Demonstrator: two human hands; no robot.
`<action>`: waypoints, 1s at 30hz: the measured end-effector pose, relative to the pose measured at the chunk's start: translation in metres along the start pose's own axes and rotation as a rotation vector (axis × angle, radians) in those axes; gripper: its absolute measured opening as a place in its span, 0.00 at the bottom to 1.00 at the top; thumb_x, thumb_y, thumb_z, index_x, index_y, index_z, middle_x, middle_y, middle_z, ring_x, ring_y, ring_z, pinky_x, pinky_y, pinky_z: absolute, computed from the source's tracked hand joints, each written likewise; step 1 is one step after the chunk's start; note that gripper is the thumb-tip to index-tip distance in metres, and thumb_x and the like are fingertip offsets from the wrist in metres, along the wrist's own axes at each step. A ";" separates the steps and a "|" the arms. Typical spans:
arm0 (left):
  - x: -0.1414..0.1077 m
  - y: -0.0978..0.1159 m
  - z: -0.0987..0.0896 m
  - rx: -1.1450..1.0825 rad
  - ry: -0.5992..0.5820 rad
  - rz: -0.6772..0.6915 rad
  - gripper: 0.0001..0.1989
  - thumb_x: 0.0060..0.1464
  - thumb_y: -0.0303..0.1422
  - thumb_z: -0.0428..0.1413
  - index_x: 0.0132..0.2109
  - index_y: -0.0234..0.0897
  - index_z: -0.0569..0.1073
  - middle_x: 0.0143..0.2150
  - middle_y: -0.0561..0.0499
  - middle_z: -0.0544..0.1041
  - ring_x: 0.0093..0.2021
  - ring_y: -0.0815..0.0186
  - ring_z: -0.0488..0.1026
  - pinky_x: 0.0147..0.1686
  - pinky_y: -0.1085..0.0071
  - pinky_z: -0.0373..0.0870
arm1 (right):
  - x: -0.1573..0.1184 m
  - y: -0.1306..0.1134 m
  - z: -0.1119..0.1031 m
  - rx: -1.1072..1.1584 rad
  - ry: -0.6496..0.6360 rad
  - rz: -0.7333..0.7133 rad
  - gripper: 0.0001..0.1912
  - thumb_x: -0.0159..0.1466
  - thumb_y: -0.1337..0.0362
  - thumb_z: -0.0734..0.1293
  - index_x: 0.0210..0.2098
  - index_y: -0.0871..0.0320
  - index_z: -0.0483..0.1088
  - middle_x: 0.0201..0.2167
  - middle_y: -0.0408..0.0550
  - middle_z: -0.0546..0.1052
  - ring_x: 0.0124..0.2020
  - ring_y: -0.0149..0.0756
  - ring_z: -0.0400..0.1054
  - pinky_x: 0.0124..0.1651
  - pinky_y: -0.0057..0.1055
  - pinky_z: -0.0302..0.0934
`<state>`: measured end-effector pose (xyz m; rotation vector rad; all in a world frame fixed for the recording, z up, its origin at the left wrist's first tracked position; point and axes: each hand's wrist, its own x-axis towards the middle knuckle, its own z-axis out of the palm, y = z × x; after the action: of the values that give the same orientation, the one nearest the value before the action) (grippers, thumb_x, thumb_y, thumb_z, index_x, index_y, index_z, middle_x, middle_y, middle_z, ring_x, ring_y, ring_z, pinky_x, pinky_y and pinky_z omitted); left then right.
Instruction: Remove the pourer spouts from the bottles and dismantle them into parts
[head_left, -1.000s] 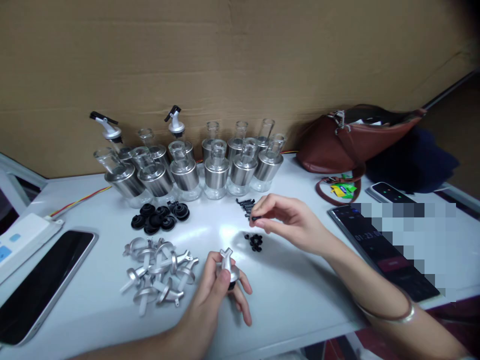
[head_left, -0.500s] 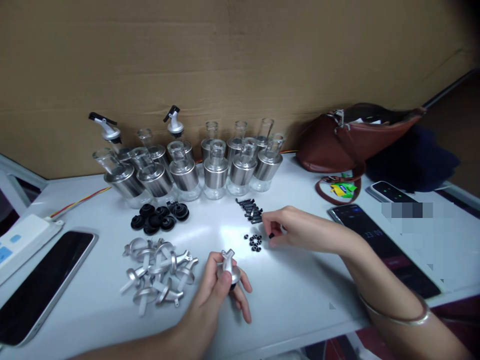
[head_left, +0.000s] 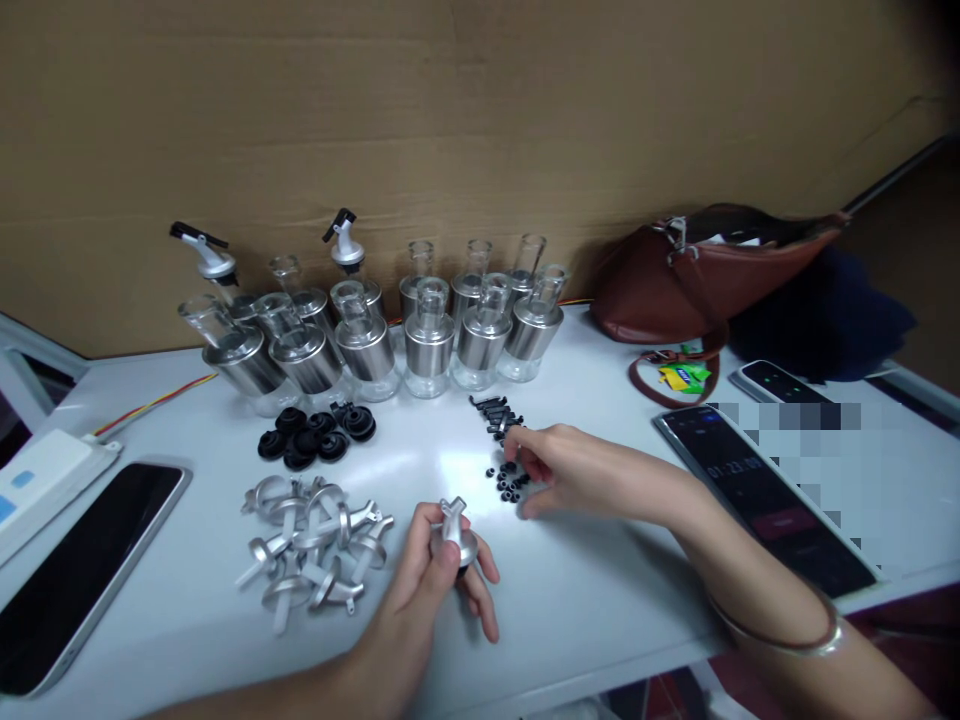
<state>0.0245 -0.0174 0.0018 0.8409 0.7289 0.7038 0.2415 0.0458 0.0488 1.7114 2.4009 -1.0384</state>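
Note:
My left hand (head_left: 431,570) is closed around a silver bottle pourer (head_left: 454,530). Its spout points up, and a bit of black shows beneath its round cap. Over a cluster of small black rings (head_left: 507,491) hovers my right hand (head_left: 544,465), thumb and fingers apart. One black piece is close to its index fingertip; contact cannot be made out. Just behind that hand lie several black levers (head_left: 491,408). Loose silver pourer parts (head_left: 319,545) are heaped left of my left hand, with black rubber stoppers (head_left: 304,440) beyond them.
Glass bottles with steel bands (head_left: 429,345) line the back; two carry pourers with black levers. A phone (head_left: 90,575) and a white power strip (head_left: 45,480) lie left. To the right are a brown bag (head_left: 652,285), a green-yellow packet (head_left: 682,377) and a lit phone (head_left: 765,500).
My right hand has moved left over the black rings, and its pinch on a small black piece has opened. My left hand keeps its hold on the pourer.

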 end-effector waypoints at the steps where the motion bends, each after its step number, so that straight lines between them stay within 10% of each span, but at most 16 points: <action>1: 0.000 0.000 0.000 0.000 -0.002 -0.002 0.19 0.60 0.51 0.47 0.40 0.38 0.60 0.35 0.54 0.71 0.25 0.72 0.72 0.34 0.69 0.61 | 0.001 -0.001 0.001 -0.006 0.001 -0.015 0.22 0.53 0.59 0.74 0.44 0.60 0.67 0.28 0.43 0.71 0.28 0.34 0.64 0.30 0.27 0.55; 30: 0.001 0.000 0.000 0.022 0.006 -0.031 0.20 0.59 0.53 0.47 0.41 0.39 0.60 0.33 0.56 0.69 0.26 0.70 0.70 0.35 0.67 0.61 | 0.003 -0.003 0.009 -0.076 0.061 -0.316 0.21 0.55 0.62 0.74 0.46 0.60 0.69 0.44 0.51 0.68 0.45 0.41 0.62 0.46 0.35 0.58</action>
<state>0.0249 -0.0161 0.0015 0.8463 0.7552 0.6718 0.2349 0.0430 0.0423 1.3896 2.7741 -0.9171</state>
